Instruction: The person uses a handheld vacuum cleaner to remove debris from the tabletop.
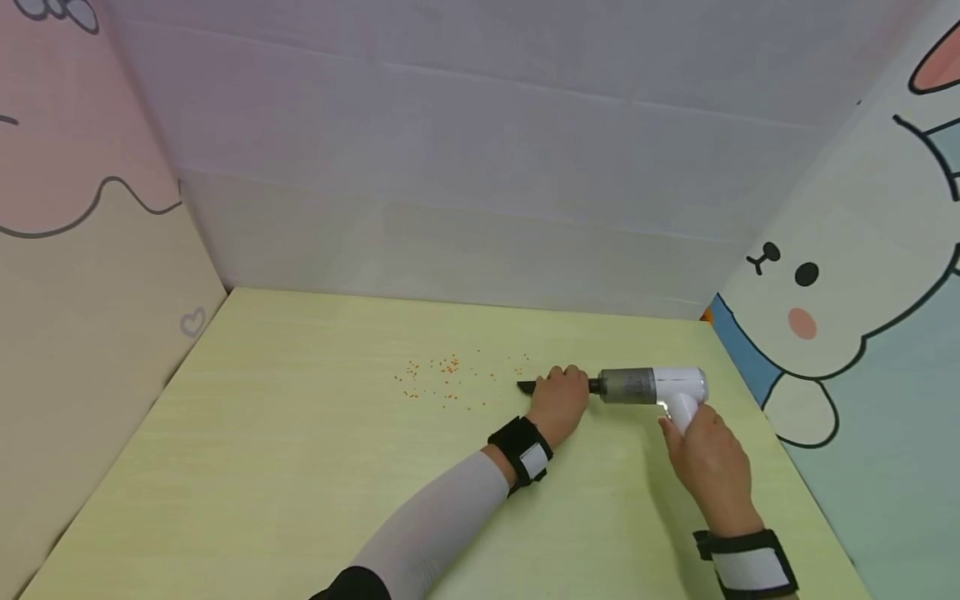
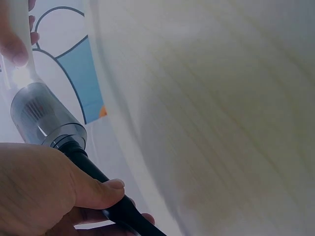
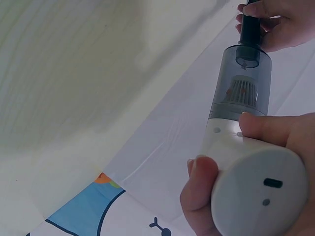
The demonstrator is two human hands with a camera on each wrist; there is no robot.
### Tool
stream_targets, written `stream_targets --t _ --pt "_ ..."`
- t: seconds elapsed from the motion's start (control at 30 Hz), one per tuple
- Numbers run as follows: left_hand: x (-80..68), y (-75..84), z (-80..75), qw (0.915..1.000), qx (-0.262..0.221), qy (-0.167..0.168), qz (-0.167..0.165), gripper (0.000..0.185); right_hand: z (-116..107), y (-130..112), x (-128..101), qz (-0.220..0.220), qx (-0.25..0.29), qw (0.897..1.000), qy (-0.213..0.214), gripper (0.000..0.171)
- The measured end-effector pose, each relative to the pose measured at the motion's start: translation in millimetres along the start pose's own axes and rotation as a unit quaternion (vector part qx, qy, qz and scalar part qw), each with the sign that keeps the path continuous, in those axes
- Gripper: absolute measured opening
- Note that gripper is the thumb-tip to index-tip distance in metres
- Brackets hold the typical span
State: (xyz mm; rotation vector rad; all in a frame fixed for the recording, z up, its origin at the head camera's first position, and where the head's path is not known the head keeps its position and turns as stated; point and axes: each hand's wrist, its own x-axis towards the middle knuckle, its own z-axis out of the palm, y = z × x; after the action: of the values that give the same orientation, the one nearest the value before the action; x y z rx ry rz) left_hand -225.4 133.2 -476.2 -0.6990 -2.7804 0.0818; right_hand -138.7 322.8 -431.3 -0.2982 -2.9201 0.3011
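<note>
A small white handheld vacuum (image 1: 652,387) with a smoky clear dust cup (image 3: 242,88) and a black nozzle (image 1: 528,387) lies low over the pale green table (image 1: 300,467). My right hand (image 1: 708,462) grips its white handle (image 3: 256,182) from below. My left hand (image 1: 558,400) wraps the black nozzle tube (image 2: 106,189) just ahead of the cup. Small orange crumbs (image 1: 450,375) are scattered on the table just left of the nozzle tip.
Panels close in the table: a pink and cream wall (image 1: 82,250) at left, a plain white one (image 1: 480,167) at the back, a cartoon rabbit wall (image 1: 847,275) at right. Both wrists wear black straps (image 1: 522,452).
</note>
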Motion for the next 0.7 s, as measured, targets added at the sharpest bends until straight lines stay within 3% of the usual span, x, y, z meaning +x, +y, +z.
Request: stream_targets --t 0.3,0.57,0.7 --pt "3.4 -0.4 0.8 0.9999 -0.003 -0.011 0.000 0.022 2.0 1.0 3.1 0.000 0.002 1.000 -0.006 0.054" --pt "5.6 0.5 3.5 0.9999 -0.008 0.013 0.002 0.018 -0.1 2.7 4.5 0.006 0.004 1.000 -0.010 0.054" --pt "8.1 1.3 3.5 0.9999 -0.007 0.002 0.008 0.021 0.2 4.5 5.6 0.008 0.002 1.000 -0.010 0.054"
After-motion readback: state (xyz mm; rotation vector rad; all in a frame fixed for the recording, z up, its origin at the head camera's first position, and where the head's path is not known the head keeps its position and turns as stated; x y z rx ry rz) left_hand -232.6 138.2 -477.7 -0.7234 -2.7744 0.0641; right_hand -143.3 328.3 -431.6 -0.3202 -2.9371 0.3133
